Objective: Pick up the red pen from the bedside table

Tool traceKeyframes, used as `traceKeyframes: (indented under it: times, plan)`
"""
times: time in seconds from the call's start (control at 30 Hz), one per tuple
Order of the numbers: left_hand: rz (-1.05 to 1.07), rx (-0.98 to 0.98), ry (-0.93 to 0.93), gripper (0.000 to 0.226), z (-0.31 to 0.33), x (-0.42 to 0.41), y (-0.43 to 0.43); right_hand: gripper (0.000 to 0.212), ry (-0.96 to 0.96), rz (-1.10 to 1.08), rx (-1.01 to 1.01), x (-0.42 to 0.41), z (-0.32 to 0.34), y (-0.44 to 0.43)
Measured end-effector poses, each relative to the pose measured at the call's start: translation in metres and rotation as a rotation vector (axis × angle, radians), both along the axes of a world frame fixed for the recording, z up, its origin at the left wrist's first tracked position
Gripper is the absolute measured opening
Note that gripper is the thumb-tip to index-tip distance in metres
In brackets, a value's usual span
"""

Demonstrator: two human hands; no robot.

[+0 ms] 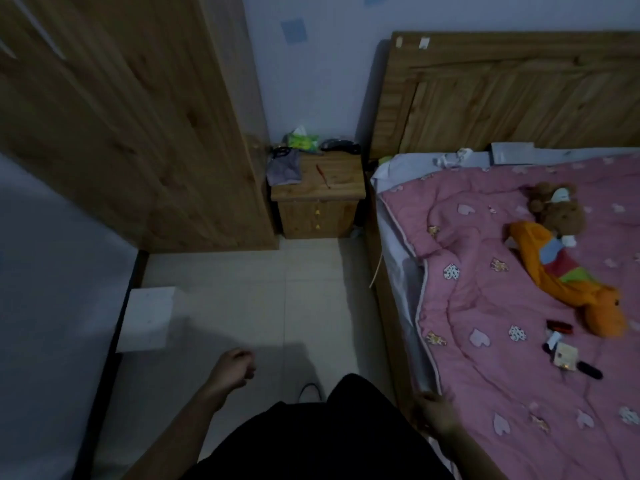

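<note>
The right hand is seen at the near edge of the bed, its grip apparently closed on the hem of the pink quilt where the quilt meets the grey sheet; the fingers are blurred in the dim light, so how firmly the edge is pinched cannot be told for certain. The hold at the very border seems chosen so that the cover can be lifted or drawn without the things on it being disturbed. The left hand is held over the tiled floor, well apart from the bed, its fingers curled into a loose fist with nothing in them.

Beyond the right grip, further up the quilt, a brown teddy bear and an orange plush toy are laid touching each other. Nearer the grip, a few small dark items and a pale card are scattered. Far ahead of both hands, a wooden nightstand is set between the wardrobe and the headboard, with a green packet on its surface.
</note>
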State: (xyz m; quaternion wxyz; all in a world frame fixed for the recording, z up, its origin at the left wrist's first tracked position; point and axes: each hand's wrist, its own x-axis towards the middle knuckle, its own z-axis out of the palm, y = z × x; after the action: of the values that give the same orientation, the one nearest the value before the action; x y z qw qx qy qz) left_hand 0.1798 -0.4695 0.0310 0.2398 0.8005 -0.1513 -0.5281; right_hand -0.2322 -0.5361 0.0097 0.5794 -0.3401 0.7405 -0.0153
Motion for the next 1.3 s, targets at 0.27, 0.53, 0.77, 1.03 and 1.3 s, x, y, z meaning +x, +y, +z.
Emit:
traceKeyframes:
  times: [0.27,0.53,0.77,1.03,1.3]
  plan:
    - [-0.102,-0.072,-0.055,0.017,-0.005,0.023,-0.123,0.024,0.026,-0.022,0.022,0.015,-0.024,-0.104]
    - [0.116,0.069,0.003,0.014,-0.010,0.045,-0.176,0.023,0.039,0.268,-0.014,0.083,-0.013,-0.291]
    - [0.356,0.138,0.058,0.016,-0.011,0.064,-0.217,0.025,0.030,0.438,-0.056,0.169,-0.007,-0.423]
    - [0.390,0.219,0.108,0.013,-0.060,0.117,-0.315,0.029,0.005,0.498,0.001,0.264,-0.038,-0.529]
    - [0.248,0.182,0.168,0.013,-0.116,0.165,-0.458,0.039,0.048,0.566,-0.108,0.350,-0.134,-0.631]
